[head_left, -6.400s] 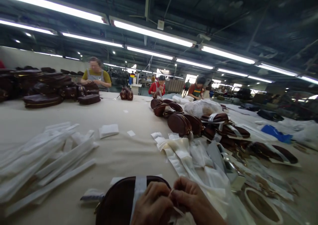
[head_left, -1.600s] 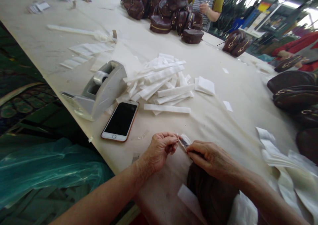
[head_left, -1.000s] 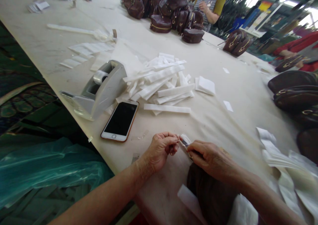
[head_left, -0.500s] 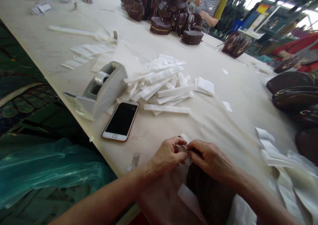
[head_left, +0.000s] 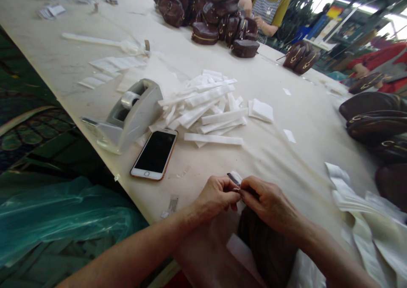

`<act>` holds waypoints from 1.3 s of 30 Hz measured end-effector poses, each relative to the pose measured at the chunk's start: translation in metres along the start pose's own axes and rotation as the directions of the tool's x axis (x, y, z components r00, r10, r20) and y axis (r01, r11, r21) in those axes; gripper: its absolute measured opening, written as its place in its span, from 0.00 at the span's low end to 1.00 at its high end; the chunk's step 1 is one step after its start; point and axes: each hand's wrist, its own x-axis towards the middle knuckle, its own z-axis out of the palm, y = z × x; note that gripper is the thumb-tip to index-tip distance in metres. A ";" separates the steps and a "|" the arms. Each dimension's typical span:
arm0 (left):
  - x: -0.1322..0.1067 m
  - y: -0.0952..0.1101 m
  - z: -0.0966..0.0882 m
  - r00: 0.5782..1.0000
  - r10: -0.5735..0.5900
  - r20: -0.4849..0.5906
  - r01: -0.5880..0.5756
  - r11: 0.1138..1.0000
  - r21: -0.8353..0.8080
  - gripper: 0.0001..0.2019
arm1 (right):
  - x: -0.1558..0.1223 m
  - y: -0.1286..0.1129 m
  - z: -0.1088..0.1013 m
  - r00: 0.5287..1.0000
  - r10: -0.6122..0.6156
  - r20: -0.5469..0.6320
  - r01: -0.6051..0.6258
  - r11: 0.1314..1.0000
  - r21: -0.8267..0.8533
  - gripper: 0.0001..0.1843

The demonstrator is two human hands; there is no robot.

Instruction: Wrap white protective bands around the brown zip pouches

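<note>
My left hand is closed, thumb and forefinger pinched together at a small white strip with a dark edge. From the other side my right hand pinches the same piece, and the fingertips of both hands nearly meet. The strip's lower end is hidden by the fingers. Beneath my right hand rests a dark brown leather bag, partly covered by the hand and forearm. A flat white piece lies against the bag's left side.
Ahead lies a heap of white strips, beside a phone and a grey tape dispenser. Brown bags stand at the back and at right. White sheets lie at right. Two co-workers are across the table.
My left fingers have closed in toward the right fingertips, and more of the strip's dark edge shows above them. The bag and the things on the table stay put.
</note>
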 end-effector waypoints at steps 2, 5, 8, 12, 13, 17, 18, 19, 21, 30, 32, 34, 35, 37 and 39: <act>-0.001 0.000 0.000 1.000 0.002 -0.003 -0.003 1.000 -0.031 0.07 | -0.001 0.000 -0.002 0.999 -0.006 0.032 0.006 1.000 0.017 0.08; -0.001 0.000 0.001 1.000 0.001 -0.002 -0.001 0.999 -0.036 0.07 | -0.003 0.001 -0.004 0.997 -0.023 0.068 0.021 1.000 0.017 0.10; -0.001 0.001 0.000 1.000 -0.017 0.005 0.017 0.998 -0.061 0.07 | -0.005 0.000 -0.005 0.997 -0.021 0.068 0.020 1.000 0.003 0.09; 0.000 0.005 -0.003 0.997 -0.056 0.047 0.063 0.983 -0.173 0.06 | -0.005 -0.008 -0.012 0.995 -0.078 0.063 0.077 0.997 0.014 0.10; 0.000 0.005 -0.004 0.996 -0.064 0.067 0.076 0.977 -0.200 0.06 | -0.004 -0.011 -0.015 0.991 -0.114 0.063 0.113 0.993 0.018 0.10; 0.000 0.006 -0.008 0.968 -0.132 0.213 0.202 0.915 -0.350 0.06 | -0.004 -0.018 -0.029 0.975 -0.202 0.091 0.200 0.979 0.028 0.08; 0.000 0.006 -0.009 0.956 -0.149 0.251 0.240 0.893 -0.382 0.07 | -0.004 -0.018 -0.031 0.975 -0.198 0.105 0.196 0.980 0.026 0.08; 0.001 0.006 -0.010 0.948 -0.157 0.276 0.263 0.876 -0.404 0.07 | -0.004 -0.017 -0.033 0.975 -0.187 0.120 0.186 0.982 0.019 0.07; 0.001 0.006 -0.011 0.947 -0.146 0.286 0.263 0.864 -0.430 0.08 | -0.004 -0.014 -0.035 0.976 -0.157 0.151 0.160 0.987 -0.006 0.08; 0.000 0.009 -0.016 0.974 -0.049 0.222 0.179 0.770 -0.613 0.05 | -0.011 -0.002 -0.045 0.945 -0.033 0.325 0.019 0.999 0.045 0.13; 0.000 0.010 -0.016 0.981 -0.030 0.192 0.147 0.760 -0.634 0.06 | -0.016 0.001 -0.049 0.943 -0.053 0.329 0.026 0.996 0.085 0.18; -0.001 0.010 -0.016 0.986 -0.026 0.166 0.127 0.762 -0.635 0.06 | -0.019 0.004 -0.051 0.943 -0.058 0.326 0.020 0.993 0.120 0.19; -0.001 0.010 -0.016 0.988 -0.029 0.154 0.121 0.765 -0.633 0.06 | -0.021 0.005 -0.051 0.945 -0.061 0.320 0.015 0.990 0.143 0.18; 0.000 0.010 -0.015 0.990 -0.034 0.135 0.113 0.766 -0.632 0.06 | -0.022 0.008 -0.048 0.956 -0.059 0.286 0.006 0.983 0.184 0.14; 0.000 0.009 -0.015 0.992 -0.025 0.126 0.101 0.759 -0.644 0.06 | -0.023 0.011 -0.043 0.978 -0.039 0.203 0.001 0.983 0.184 0.13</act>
